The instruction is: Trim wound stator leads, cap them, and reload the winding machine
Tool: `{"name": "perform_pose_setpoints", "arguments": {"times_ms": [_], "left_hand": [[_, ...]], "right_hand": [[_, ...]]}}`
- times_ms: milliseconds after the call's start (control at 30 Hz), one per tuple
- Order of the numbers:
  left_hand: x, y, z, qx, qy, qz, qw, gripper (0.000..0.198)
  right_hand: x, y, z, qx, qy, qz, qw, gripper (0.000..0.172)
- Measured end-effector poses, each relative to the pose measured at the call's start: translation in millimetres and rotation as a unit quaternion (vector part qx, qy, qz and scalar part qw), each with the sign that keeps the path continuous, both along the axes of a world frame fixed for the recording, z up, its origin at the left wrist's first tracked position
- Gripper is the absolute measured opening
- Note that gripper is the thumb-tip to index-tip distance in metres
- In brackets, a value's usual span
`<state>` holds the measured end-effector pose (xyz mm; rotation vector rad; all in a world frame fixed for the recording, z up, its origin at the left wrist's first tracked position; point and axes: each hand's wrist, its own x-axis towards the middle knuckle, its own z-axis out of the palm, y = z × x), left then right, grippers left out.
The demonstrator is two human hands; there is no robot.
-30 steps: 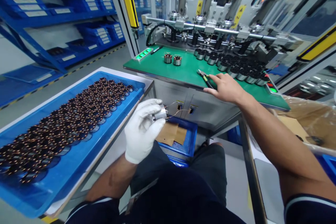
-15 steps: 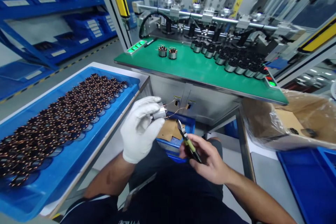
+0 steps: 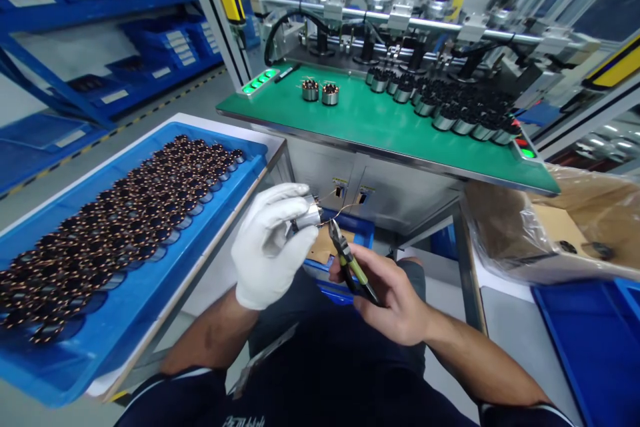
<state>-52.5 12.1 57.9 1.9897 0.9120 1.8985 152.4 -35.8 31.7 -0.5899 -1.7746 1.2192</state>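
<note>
My left hand (image 3: pixel 270 250), in a white glove, is closed around a silver motor stator (image 3: pixel 309 213) held on its side. Thin copper wires (image 3: pixel 345 208) stick out from the stator toward the right. Bare and ungloved, my right hand (image 3: pixel 387 290) grips wire cutters (image 3: pixel 350 263) with green and black handles. The cutters' jaws point up and left, close beside the wires near the stator; whether they touch a wire I cannot tell. Two stators (image 3: pixel 330 95) with copper windings stand upright on the green worktop (image 3: pixel 370 123).
A blue tray (image 3: pixel 240 190) full of copper-wound stators lies to my left. Several black-topped stators (image 3: pixel 447 110) crowd the worktop's right side, before a machine (image 3: pixel 400 17). A plastic-lined cardboard box (image 3: pixel 530 240) and a blue tray (image 3: pixel 583 340) are at right. Below my hands sits a blue bin (image 3: pixel 363 233).
The cutters in my right hand have moved left and up, bringing their jaws to the wires by the stator. My left hand keeps its hold with little movement.
</note>
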Motion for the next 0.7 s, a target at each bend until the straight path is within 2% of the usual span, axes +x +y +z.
{"name": "perform_pose_setpoints", "arguments": {"times_ms": [267, 467, 600, 700], "left_hand": [[4, 1, 1.3, 0.004, 0.015, 0.017, 1.0, 0.032], [0, 3, -2.4, -0.003, 0.041, 0.014, 0.999, 0.039], [-5, 7, -9.8, -0.008, 0.028, -0.025, 0.999, 0.054], [-7, 7, -16.4, -0.03, 0.015, -0.037, 0.999, 0.067]], "right_hand": [[0, 1, 1.2, 0.019, -0.018, -0.04, 0.999, 0.075], [2, 6, -1.0, 0.037, -0.045, -0.073, 0.996, 0.07], [9, 6, 5.0, -0.03, -0.037, -0.084, 0.995, 0.067], [14, 1, 13.1, -0.075, -0.024, -0.033, 0.996, 0.069]]}}
